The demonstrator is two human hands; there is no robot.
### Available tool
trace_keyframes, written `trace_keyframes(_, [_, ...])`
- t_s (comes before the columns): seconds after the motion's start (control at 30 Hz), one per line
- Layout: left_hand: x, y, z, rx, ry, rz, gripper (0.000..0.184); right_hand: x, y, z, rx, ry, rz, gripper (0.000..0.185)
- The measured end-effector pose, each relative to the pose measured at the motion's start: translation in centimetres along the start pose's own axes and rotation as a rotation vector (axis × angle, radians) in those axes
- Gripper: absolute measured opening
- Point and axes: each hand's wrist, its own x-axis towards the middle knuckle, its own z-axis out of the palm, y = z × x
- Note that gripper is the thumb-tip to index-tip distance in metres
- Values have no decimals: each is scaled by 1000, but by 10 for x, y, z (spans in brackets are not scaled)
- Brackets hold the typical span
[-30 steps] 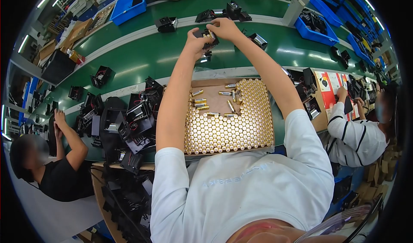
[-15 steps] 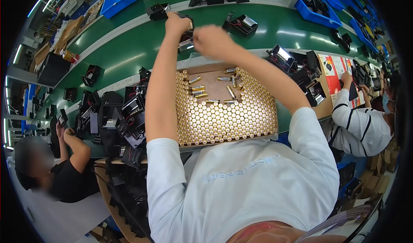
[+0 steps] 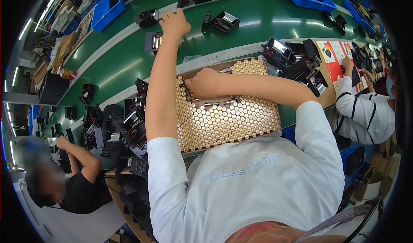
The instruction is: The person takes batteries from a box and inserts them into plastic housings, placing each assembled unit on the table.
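Observation:
My left hand (image 3: 175, 24) is over the green belt, its fingers spread and nothing visible in them. Just left of its fingertips is a black device case (image 3: 147, 18). Beside my left wrist lies another black case with batteries (image 3: 157, 41) in it, partly covered by the arm. My right hand (image 3: 205, 83) reaches into a cardboard box (image 3: 223, 65) of upright batteries (image 3: 228, 118). Its fingers curl down where loose batteries lie at the box's left side; the fingertips and anything between them are hidden. A few loose batteries (image 3: 211, 104) lie on their sides near this hand.
Another open device case (image 3: 223, 22) stands on the green belt (image 3: 258, 30). Piles of black cases flank the box, at left (image 3: 133, 118) and right (image 3: 279, 51). Blue bins (image 3: 107, 10) line the far side. Co-workers sit left (image 3: 81, 170) and right (image 3: 365, 101).
My right hand has come down from the belt into the battery box. My left hand has opened and moved off the black case, which now lies beside my wrist. The view has shifted slightly.

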Motion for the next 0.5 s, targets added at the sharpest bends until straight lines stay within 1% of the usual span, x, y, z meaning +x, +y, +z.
trace_keyframes(0.03, [4,1,5,-73,-41,0,57,5,1,6,-12,-5,29,31])
trace_keyframes(0.13, [10,-2,12,-253,-178,38,67,6,-8,29,-180,113,141,31])
trace_keyframes(0.17, [10,-3,14,-305,-204,56,68,9,-11,32,-191,69,196,32])
trace_keyframes(0.27, [12,-12,21,-435,-258,116,74,1,-12,14,-331,-69,66,32])
trace_keyframes(0.33, [16,-15,26,-493,-257,178,78,0,-8,21,-339,54,37,34])
trace_keyframes(0.37, [17,-17,28,-454,-213,250,76,-2,-7,24,-343,115,25,35])
trace_keyframes(0.43, [14,-15,23,-376,-125,403,72,-8,-11,17,-233,99,59,39])
trace_keyframes(0.47, [14,-14,17,-207,-99,517,68,-11,-13,14,-181,94,81,41])
trace_keyframes(0.5, [9,-10,5,-40,-68,625,65,-9,-14,21,-161,152,77,42])
